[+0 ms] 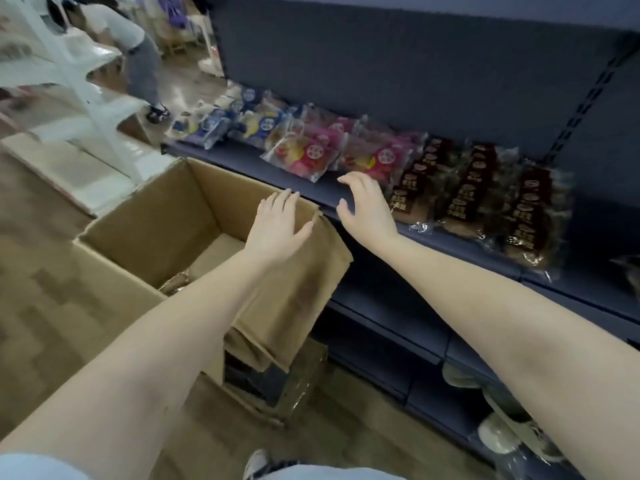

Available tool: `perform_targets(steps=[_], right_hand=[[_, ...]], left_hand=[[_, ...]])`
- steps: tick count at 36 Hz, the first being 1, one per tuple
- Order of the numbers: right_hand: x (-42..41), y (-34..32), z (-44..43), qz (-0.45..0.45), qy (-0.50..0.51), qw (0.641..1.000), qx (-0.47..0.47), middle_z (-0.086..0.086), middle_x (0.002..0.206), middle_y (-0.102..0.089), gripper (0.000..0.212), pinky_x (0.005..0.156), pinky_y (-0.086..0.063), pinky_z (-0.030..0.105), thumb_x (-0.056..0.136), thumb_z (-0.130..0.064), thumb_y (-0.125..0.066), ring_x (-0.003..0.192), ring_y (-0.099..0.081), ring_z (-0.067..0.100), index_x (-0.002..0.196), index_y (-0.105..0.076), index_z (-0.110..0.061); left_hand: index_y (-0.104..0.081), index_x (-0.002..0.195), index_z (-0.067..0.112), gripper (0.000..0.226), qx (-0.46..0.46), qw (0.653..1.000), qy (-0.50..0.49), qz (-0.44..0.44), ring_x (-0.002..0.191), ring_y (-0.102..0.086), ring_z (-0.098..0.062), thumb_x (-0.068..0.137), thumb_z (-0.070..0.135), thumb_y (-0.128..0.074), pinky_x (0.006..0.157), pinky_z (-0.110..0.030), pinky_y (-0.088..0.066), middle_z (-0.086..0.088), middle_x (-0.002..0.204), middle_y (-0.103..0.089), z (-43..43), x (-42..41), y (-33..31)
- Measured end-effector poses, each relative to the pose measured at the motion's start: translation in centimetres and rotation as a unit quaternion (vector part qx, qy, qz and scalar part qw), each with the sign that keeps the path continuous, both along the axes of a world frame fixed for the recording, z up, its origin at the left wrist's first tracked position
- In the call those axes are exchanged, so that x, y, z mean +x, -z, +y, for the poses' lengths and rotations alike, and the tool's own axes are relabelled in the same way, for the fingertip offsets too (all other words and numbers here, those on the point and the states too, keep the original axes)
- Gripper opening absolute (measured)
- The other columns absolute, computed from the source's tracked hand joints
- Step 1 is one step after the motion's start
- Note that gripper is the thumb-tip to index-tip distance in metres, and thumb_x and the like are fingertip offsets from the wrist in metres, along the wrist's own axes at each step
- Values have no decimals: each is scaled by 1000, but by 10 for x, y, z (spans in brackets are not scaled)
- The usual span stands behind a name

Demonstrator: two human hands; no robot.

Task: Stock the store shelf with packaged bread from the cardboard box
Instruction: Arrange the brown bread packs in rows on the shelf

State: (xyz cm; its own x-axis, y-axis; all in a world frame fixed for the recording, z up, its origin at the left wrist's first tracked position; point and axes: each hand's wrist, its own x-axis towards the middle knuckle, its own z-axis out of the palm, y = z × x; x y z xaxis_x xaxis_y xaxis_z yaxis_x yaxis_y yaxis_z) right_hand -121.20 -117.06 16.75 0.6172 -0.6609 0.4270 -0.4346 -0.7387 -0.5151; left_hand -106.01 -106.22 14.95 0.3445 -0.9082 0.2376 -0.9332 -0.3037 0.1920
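1. Reaching out with both hands empty, we have our left hand spread wide over the right wall of the cardboard box. Our right hand hangs loosely bent at the shelf edge.
2. The packaged bread left to stock lies low in the box, partly hidden by our left arm. Blue packs, pink packs and brown packs line the shelf.
3. We judge each pack light, soft and easily squashed, its film slick and crinkly. It is best held gently across the flat sides.
4. The box is matte corrugated card; the shelf is smooth dark metal.
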Motion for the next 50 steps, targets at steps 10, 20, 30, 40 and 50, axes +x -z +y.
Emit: perform_targets(steps=[10,20,30,40,50], right_hand=[[118,0,42,-21,-86,996,31,2,142,-42,51,106,-32,29,94,-22,-52,132,-37,16,142,-36,-15],[216,28,59,21,-76,995,65,5,141,-42,49,104,-39,32,94,-27,-54,130,-41,19,138,-40,-14],[259,111,64,204,7,946,251,11,156,-14,64,112,-29,41,93,-41,-55,137,-29,35,145,-29,-15],[269,156,67,207,108,904,358,11,156,-15,74,112,-24,30,87,-29,-67,140,-28,27,146,-27,-13],[266,197,78,414,120,809,399,12,147,-35,81,108,-36,38,80,-30,-73,133,-39,30,146,-28,-13]], left_hand=[[-29,148,8,64,41,997,-61,9,141,-26,-29,96,40,-46,118,-41,-19,-12,152,-33,53,105,6],[-27,149,9,66,164,986,-28,32,143,-23,-28,93,36,-51,118,-37,-17,-13,153,-30,53,208,28],[-24,150,16,71,406,913,35,15,139,-24,-35,91,45,-53,113,-43,-26,-11,153,-28,45,251,90],[-36,145,18,57,531,835,137,47,125,-48,-26,93,31,-57,87,-28,-42,-7,141,-49,18,254,117],[-59,124,12,37,656,715,213,107,94,-51,-15,88,14,-68,62,-11,-44,-1,104,-60,17,261,149]])
